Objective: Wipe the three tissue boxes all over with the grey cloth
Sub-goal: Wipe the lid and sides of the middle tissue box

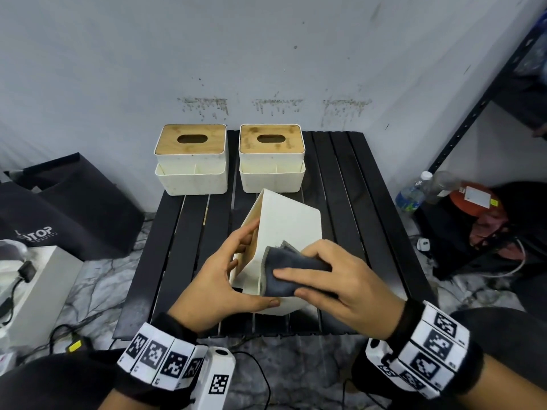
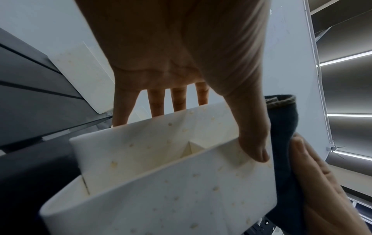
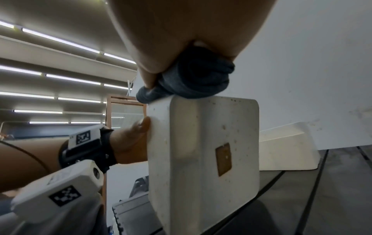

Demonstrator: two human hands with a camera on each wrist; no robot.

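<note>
Two white tissue boxes with wooden lids, one on the left (image 1: 191,161) and one on the right (image 1: 271,159), stand upright at the back of the black slatted table (image 1: 349,202). A third tissue box (image 1: 290,223) (image 2: 161,190) (image 3: 201,151) is tipped on its side near the table's front. My left hand (image 1: 251,270) grips it, fingers on the lid side and thumb on the near compartment wall. My right hand (image 1: 296,276) holds the bunched grey cloth (image 1: 290,267) (image 2: 281,143) (image 3: 193,79) and presses it on the box's upward face.
A black bag (image 1: 74,208) and a white case (image 1: 35,288) sit on the floor at the left. Water bottles (image 1: 414,190) and a black shelf rack (image 1: 473,113) stand at the right. Cables lie on the floor below the table's front edge.
</note>
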